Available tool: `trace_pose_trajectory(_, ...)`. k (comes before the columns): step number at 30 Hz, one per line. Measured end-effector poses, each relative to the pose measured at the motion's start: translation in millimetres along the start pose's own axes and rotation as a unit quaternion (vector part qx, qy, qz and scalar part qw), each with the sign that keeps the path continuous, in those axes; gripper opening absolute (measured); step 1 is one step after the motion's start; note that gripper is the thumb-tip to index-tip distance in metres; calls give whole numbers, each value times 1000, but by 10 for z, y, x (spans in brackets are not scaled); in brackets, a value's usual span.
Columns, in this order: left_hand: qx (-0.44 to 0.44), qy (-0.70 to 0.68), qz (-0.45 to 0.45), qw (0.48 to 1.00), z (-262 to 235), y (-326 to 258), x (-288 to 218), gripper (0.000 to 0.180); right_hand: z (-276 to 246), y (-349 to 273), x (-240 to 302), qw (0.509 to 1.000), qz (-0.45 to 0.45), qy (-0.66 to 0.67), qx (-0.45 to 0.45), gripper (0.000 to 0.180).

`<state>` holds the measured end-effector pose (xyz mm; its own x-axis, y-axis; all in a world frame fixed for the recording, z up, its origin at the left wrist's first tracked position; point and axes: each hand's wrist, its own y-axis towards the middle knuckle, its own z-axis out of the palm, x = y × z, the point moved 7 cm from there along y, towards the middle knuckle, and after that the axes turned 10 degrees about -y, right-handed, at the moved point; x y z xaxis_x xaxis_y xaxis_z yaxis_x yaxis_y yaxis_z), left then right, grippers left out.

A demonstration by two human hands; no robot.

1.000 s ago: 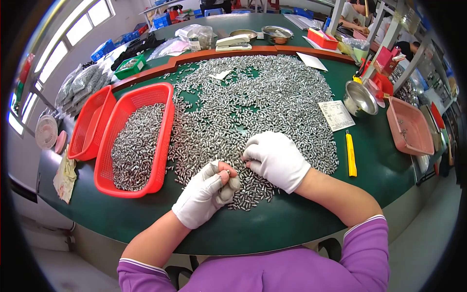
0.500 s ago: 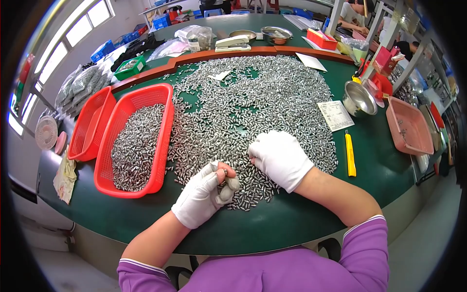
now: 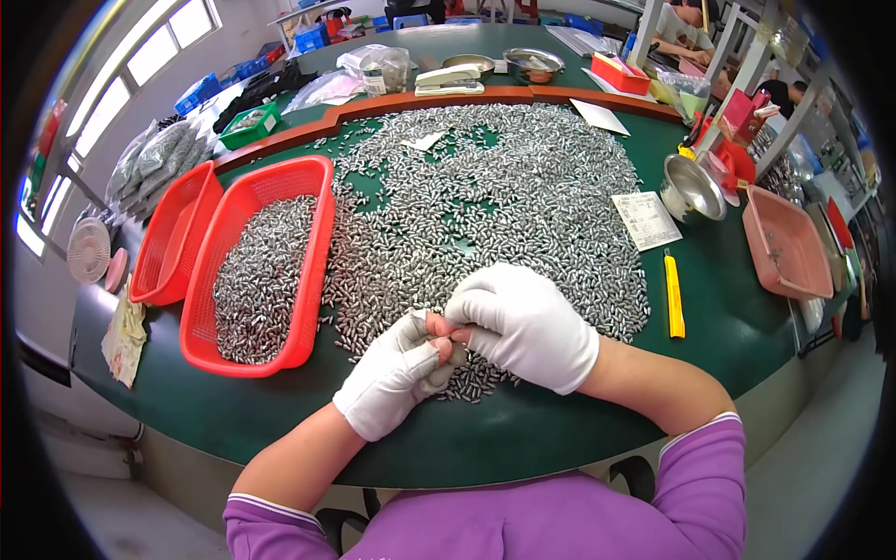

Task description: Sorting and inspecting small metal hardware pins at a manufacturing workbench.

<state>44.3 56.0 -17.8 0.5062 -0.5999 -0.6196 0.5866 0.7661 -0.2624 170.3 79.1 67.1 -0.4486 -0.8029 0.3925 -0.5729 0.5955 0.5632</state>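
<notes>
Small silvery, bullet-shaped metal pieces (image 3: 551, 187) lie in a wide spread over the green table (image 3: 411, 448). Above the near edge of this spread my two white-gloved hands meet, their bare fingertips touching. My left hand (image 3: 392, 373) is closed, thumb against fingers, on something too small and covered to make out. My right hand (image 3: 527, 327) pinches with thumb and forefinger right at the left fingertips; what lies between them is hidden. To the left, a red perforated basket (image 3: 322, 252) holds a heap of the same metal pieces.
Another red basket (image 3: 168, 252) stands farther left. Right of the spread lie a printed slip (image 3: 646, 221), a yellow cutter knife (image 3: 673, 299), a steel bowl (image 3: 689, 191) and a pink basin (image 3: 789, 243). A brown wooden rail (image 3: 439, 101) borders the far side. Another person sits at far right.
My right hand has come left and nearer, from the spread of metal pieces to the fingertips of my left hand. The left hand has stayed nearly in place.
</notes>
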Motion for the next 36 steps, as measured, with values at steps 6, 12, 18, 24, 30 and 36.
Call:
trace_pose_trajectory(6,1,-21,33,999,-15,-19,-41,17,119,-79,-298,984,52,-154,65,21)
trace_pose_trajectory(12,-3,-38,32,999,2,-21,-43,15,266,-134,-361,975,51,-184,115,14)
trace_pose_trajectory(18,-8,-31,30,999,-27,-11,-42,17,254,-106,-334,967,63,-217,117,10)
trace_pose_trajectory(24,-7,-15,41,999,-11,-10,-50,18,-98,38,-71,997,-22,-61,-49,20)
trace_pose_trajectory(30,4,-40,50,998,-9,-3,-61,18,-70,44,137,978,-140,-136,-71,18)
trace_pose_trajectory(36,-4,-32,57,998,-47,-8,-52,17,-65,44,160,973,-145,-164,-73,16)
